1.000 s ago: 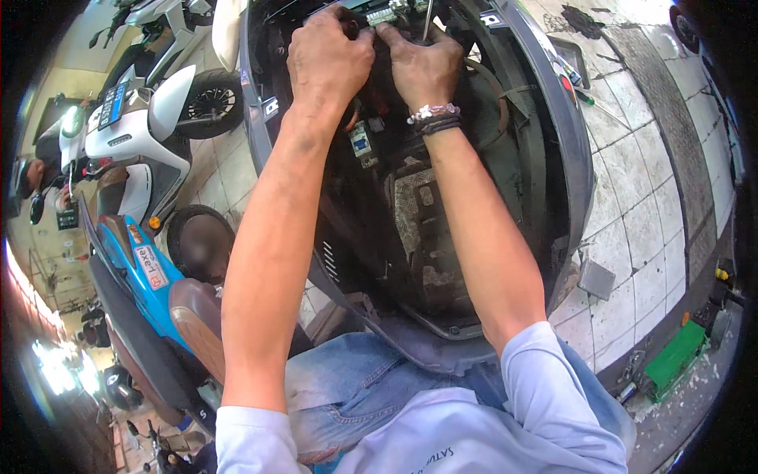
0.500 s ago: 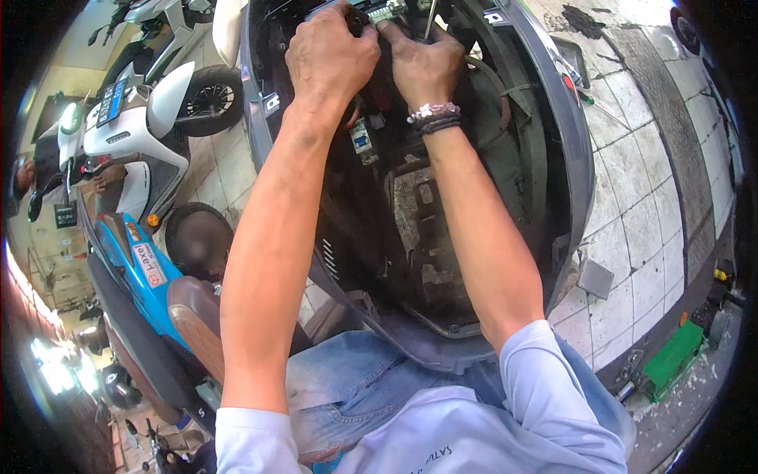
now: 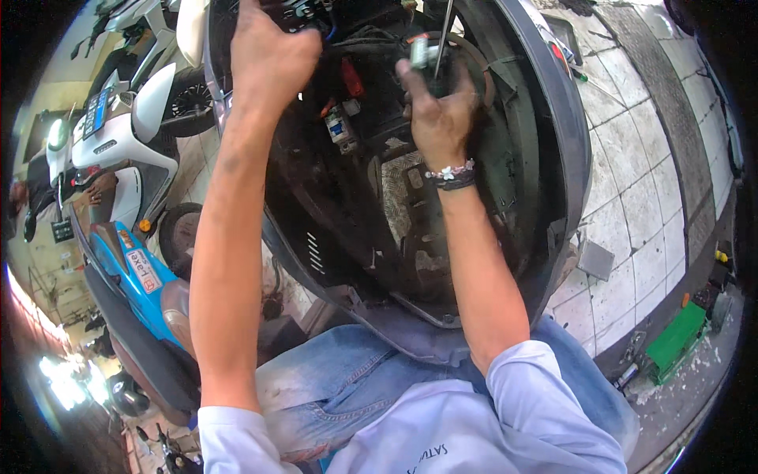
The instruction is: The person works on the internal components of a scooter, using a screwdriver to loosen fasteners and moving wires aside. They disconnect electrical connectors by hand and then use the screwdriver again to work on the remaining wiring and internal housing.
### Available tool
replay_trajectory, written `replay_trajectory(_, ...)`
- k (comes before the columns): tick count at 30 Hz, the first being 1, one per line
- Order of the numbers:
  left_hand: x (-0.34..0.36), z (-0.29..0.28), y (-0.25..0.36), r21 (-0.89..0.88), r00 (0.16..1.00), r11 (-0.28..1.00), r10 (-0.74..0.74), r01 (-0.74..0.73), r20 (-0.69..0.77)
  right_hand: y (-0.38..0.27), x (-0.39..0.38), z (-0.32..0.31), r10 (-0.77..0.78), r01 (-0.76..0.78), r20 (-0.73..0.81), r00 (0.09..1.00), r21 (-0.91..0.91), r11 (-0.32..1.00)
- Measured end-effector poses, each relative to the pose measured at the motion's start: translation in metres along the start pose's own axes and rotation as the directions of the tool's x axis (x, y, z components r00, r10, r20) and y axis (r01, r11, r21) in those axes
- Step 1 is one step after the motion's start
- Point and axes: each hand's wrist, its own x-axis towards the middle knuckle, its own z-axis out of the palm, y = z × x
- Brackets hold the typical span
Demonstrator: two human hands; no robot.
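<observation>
My right hand (image 3: 444,118) is over the inside of a dark grey scooter body shell (image 3: 580,150). Its fingers are curled round a thin metal rod (image 3: 444,35) that slants upward; whatever end sits in the palm is hidden. Close to the thumb tip is a small whitish, blurred piece (image 3: 420,52) with an orange end; whether I hold it cannot be made out. My left hand (image 3: 272,59) lies across the shell's left edge, thumb toward the right beside dark parts and a blue wire (image 3: 328,33). Its other fingers are blurred and partly cut off by the upper edge.
Within the shell are a small white-and-blue box (image 3: 339,128), a red part (image 3: 351,77) and a worn metal plate (image 3: 399,193). White scooters (image 3: 118,134) and a blue one (image 3: 130,265) stand left. A grey square block (image 3: 596,260) and a green object (image 3: 675,340) lie right.
My hands were close together at the top of the shell and are now apart. The left went left; the right came down and slightly right with the rod. The whitish piece now shows.
</observation>
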Motion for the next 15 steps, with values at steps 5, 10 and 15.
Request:
replay_trajectory(5,-0.010,0.004,0.003,0.213,0.950,0.977,-0.089,0.024,0.301,-0.005,0.003,-0.013,-0.234,0.212,-0.071,0.970,-0.233,0.949)
replay_trajectory(10,-0.002,0.002,-0.018,0.190,0.981,0.981,0.004,-0.042,0.196,0.000,-0.001,-0.014,-0.198,0.191,-0.029,0.980,-0.157,0.969)
replay_trajectory(15,-0.007,0.004,-0.006,0.230,0.968,0.971,-0.124,0.072,0.219,0.005,-0.001,-0.018,-0.221,0.205,-0.051,0.974,-0.219,0.954)
